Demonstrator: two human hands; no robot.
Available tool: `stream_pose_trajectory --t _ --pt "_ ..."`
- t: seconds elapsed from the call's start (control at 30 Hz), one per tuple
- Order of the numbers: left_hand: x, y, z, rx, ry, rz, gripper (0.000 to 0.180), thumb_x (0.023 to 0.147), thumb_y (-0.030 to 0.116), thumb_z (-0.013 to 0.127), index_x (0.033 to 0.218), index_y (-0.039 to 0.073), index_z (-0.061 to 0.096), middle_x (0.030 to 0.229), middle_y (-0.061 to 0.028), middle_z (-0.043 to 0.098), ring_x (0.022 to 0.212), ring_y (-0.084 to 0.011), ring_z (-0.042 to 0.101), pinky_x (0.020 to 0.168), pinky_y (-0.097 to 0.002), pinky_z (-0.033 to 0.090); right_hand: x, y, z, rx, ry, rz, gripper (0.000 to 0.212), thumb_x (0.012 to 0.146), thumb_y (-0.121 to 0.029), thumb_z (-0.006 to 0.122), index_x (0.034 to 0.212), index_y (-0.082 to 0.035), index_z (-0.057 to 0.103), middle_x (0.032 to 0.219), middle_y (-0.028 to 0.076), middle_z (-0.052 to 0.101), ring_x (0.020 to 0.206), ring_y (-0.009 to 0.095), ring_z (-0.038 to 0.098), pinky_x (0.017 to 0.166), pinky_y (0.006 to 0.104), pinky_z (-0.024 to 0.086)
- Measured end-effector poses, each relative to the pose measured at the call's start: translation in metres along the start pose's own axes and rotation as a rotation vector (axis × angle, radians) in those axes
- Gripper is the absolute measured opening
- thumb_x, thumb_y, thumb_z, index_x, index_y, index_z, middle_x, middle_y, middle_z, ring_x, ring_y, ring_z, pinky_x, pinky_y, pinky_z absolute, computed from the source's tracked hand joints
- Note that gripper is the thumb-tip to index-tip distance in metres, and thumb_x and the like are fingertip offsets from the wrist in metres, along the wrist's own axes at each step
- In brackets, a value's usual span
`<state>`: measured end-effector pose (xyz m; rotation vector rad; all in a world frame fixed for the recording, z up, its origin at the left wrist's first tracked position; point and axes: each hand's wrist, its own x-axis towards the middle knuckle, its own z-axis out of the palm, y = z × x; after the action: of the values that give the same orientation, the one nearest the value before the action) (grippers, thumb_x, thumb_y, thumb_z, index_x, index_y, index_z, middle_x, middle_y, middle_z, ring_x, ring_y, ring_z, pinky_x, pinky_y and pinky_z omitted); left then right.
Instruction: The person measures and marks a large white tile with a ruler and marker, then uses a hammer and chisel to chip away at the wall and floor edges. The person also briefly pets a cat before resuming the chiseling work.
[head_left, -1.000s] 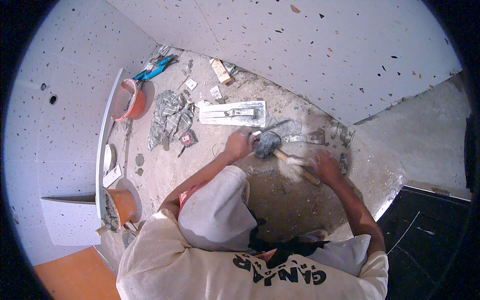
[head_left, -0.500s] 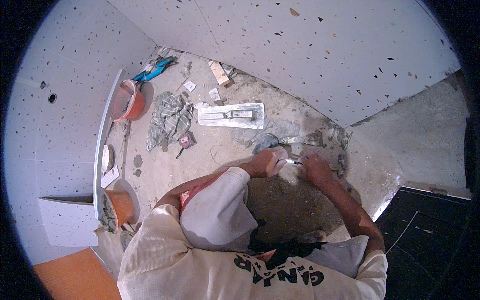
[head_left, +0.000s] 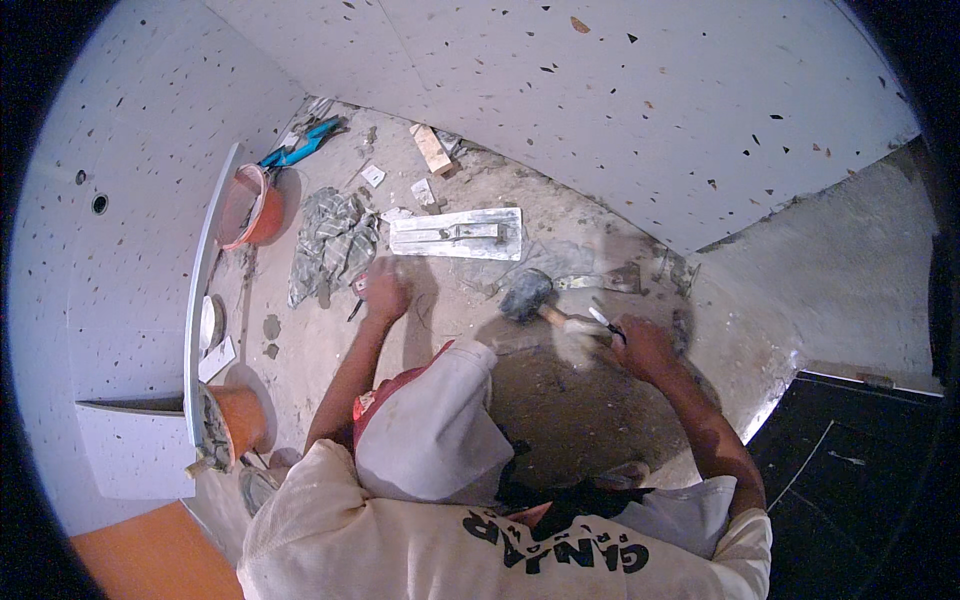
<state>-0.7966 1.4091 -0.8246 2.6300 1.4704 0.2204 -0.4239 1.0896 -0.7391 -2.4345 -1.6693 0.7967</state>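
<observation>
Head view: right hand (head_left: pixel 640 345) closed round a thin pencil-like tool (head_left: pixel 604 322). Mallet (head_left: pixel 540 302) lies on the floor at its 9 o'clock, just beside; head looks heavy, best gripped mid-handle. Left hand (head_left: pixel 383 295) pressed on the floor, fingers curled.

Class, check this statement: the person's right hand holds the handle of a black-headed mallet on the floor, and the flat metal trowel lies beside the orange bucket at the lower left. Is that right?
Not quite. The right hand does hold the mallet, but the head view shows the metal trowel lying farther up the floor, near the checked cloth, well away from the lower-left orange bucket.
</observation>
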Motion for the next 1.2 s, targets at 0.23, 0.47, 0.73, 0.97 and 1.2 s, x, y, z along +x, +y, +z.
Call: stream_pose_trajectory --t 0.23,0.47,0.73,0.97,1.2 --pt "-0.021 -0.033 -0.014 0.087 -0.204 -0.221 0.070 0.076 0.020 0.069 0.138 0.011 0.040 0.140 -0.0223 0.039 0.124 -0.0399 0.043 0.100 -0.0532 0.039 0.004 0.015 0.013 -0.034 -0.065 -0.001 0.029 0.084 -0.031 0.060 0.102 -0.008 0.060 0.094 0.019 0.062 0.089 0.039 0.060 0.078 0.0518 0.047" --pt "-0.017 -0.089 0.016 0.105 -0.232 -0.003 0.068 0.072 0.016 0.071 0.134 0.006 0.046 0.138 -0.0223 0.043 0.126 -0.0428 0.041 0.107 -0.0452 0.035 0.007 0.030 0.022 0.130 0.014 -0.210 0.039 0.081 -0.041 0.063 0.102 -0.009 0.063 0.093 0.021 0.063 0.087 0.040 0.062 0.076 0.0520 0.048" --pt "-0.004 -0.067 -0.001 0.023 -0.120 0.083 0.061 0.074 0.019 0.068 0.131 0.007 0.049 0.123 -0.0261 0.054 0.113 -0.0440 0.050 0.094 -0.0478 0.044 0.007 0.041 0.021 0.221 -0.007 -0.028 0.032 0.078 -0.029 0.061 0.099 -0.005 0.061 0.088 0.022 0.064 0.084 0.041 0.062 0.075 0.0530 0.048" --pt "0.009 -0.068 -0.009 -0.095 -0.110 -0.015 0.053 0.078 0.030 0.064 0.124 0.007 0.052 0.113 -0.0207 0.057 0.099 -0.0365 0.054 0.079 -0.0453 0.045 -0.009 0.041 -0.001 0.350 0.228 -0.016 0.031 0.076 -0.026 0.060 0.097 -0.003 0.058 0.090 0.022 0.065 0.084 0.041 0.063 0.075 0.0528 0.048" --pt "0.017 -0.010 -0.024 -1.091 -0.228 -0.333 0.049 0.081 0.040 0.060 0.118 0.008 0.055 0.104 -0.0154 0.061 0.085 -0.0291 0.057 0.064 -0.0428 0.047 -0.016 0.061 -0.012 0.449 0.395 0.003 0.029 0.078 -0.024 0.060 0.098 -0.003 0.056 0.083 0.021 0.062 0.077 0.039 0.061 0.069 0.0479 0.047"
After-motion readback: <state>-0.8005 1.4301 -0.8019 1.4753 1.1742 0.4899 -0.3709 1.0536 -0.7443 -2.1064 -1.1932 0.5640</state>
